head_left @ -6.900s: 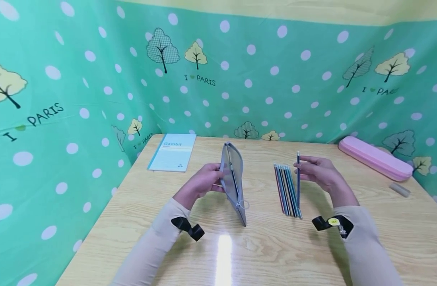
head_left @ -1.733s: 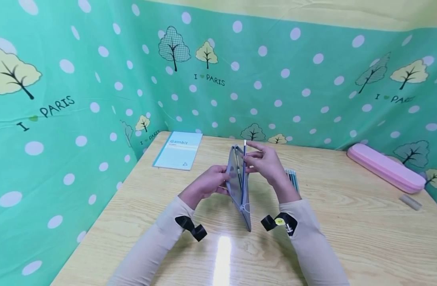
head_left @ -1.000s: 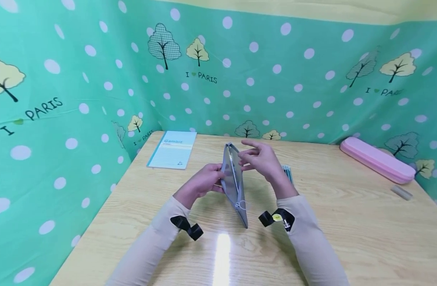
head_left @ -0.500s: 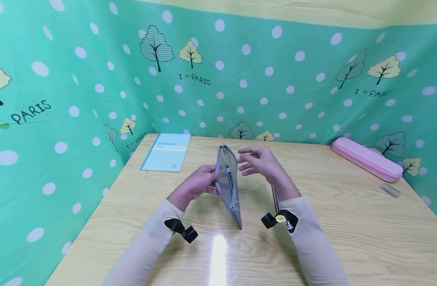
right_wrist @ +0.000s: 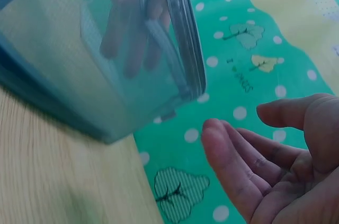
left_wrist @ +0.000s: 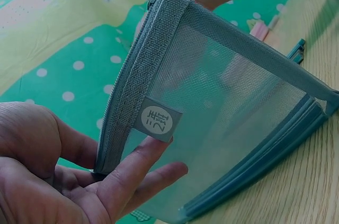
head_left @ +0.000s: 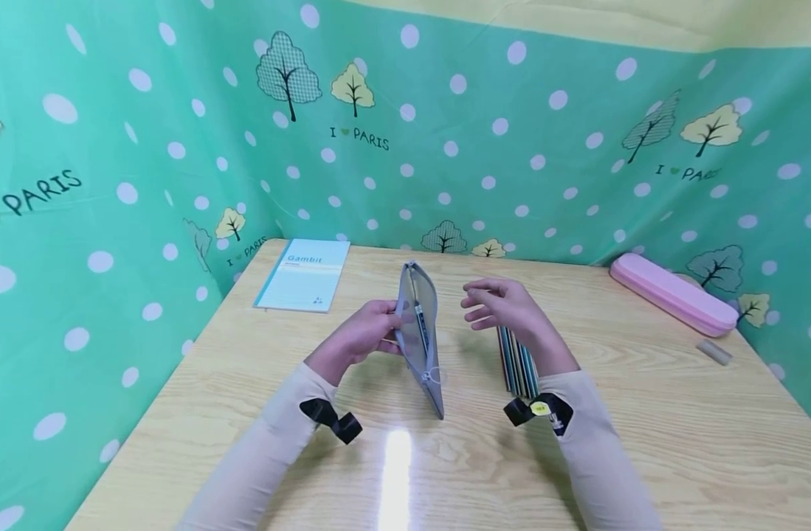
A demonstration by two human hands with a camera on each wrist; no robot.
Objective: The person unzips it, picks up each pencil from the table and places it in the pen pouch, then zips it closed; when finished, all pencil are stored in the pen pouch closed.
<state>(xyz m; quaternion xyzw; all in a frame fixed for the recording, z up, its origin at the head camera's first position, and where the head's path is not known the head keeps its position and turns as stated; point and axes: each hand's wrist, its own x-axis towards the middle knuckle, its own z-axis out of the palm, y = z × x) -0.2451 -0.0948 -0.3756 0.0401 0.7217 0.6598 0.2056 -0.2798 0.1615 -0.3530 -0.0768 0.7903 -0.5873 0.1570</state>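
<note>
My left hand (head_left: 365,332) grips a grey mesh zip pouch (head_left: 412,343), thumb on one side and fingers on the other. The pouch stands on edge with its zip side gaping; in the left wrist view its mesh wall (left_wrist: 212,91) and a small fabric label (left_wrist: 157,119) show. Inside, a dark pencil (head_left: 422,324) is visible. Just right of the pouch hovers my right hand (head_left: 505,306), holding nothing, its fingers loosely bent. Below and behind that hand lies a row of several pencils (head_left: 516,366), partly hidden by the wrist.
A light blue notebook (head_left: 305,275) lies at the back left of the wooden table (head_left: 458,472). At the back right are a pink pencil case (head_left: 672,293) and a small grey cylinder-like piece (head_left: 714,352). A patterned curtain (head_left: 445,110) encloses the back and left.
My right hand carried a blue pencil from the row to the pouch, let it go inside, then drew back right with nothing in it. My left hand keeps its grip on the pouch.
</note>
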